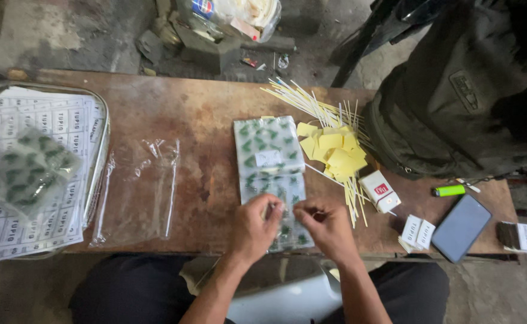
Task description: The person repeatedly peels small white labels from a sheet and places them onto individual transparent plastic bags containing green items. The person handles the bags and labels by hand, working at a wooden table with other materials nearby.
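Observation:
My left hand [255,227] and my right hand [325,227] meet near the front edge of the wooden table [197,114], fingertips pinched over a small clear bag with green leaf prints [284,231]. What is pinched between the fingers is too small to tell. Just beyond lies a stack of the same green-printed clear bags [268,147] with a small white label on top. To the right are a heap of yellow paper squares [334,150] and several thin pale sticks [311,102].
A metal tray [103,129] at left holds printed label sheets and a packet of green-printed bags [23,171]. Empty clear plastic bags [137,189] lie beside it. At right: a dark backpack [461,90], a small white-red box [379,191], a green lighter [449,191], a phone [461,228].

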